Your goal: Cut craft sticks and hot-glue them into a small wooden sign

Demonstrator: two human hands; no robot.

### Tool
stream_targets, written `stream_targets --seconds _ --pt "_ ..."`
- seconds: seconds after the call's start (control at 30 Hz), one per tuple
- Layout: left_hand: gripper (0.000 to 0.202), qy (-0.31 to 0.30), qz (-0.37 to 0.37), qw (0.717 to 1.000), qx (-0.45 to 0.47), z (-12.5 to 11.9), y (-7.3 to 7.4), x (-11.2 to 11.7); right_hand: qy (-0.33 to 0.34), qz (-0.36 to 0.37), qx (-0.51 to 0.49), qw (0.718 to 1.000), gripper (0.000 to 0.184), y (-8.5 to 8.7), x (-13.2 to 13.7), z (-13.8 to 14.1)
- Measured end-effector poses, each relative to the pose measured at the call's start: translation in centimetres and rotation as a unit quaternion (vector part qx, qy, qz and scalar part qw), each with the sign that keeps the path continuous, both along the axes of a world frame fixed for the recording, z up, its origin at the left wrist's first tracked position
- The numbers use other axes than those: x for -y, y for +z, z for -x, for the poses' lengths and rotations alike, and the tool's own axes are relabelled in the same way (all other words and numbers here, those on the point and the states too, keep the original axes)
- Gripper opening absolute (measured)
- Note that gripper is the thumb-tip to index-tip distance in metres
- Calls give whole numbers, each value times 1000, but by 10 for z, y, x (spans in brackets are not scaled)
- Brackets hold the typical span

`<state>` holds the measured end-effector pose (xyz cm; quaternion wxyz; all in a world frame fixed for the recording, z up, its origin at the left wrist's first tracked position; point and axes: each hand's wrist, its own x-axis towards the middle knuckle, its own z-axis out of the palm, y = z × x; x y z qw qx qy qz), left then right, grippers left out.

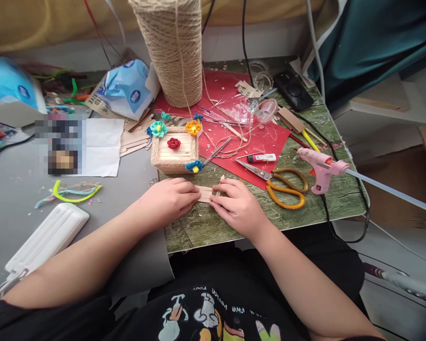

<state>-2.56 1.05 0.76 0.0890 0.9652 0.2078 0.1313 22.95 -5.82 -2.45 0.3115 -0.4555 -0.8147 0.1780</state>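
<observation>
Several wooden craft sticks (205,193) lie side by side on the green wood-patterned table top, between my two hands. My left hand (173,199) is closed on their left end, fingers pressed together. At their right end my right hand (236,203) grips them with thumb and fingertips, and a short crosswise piece of stick (218,193) shows by its fingers. Just beyond stands a small stick box (175,163) edged with twine, with a red rose (173,143) on top and blue, teal and orange flowers at its corners.
Orange-handled scissors (286,187), a glue stick (261,158) and a pink glue gun (319,168) with its cord lie to the right. A tall twine spool (168,52) stands behind the box on red paper (270,137). A white power strip (48,237) is at left.
</observation>
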Motion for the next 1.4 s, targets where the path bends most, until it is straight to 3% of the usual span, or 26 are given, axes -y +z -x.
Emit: stream_targets --seconds 0.77,1.0,1.4 --pt "21 3 25 1000 0 -2 1 -2 5 -25 24 999 15 0 1 0" --pt "21 2 31 999 7 -2 -1 -3 26 -73 56 995 21 -3 3 1" --pt "20 8 35 999 -4 0 -2 -1 21 -56 60 996 20 2 1 3"
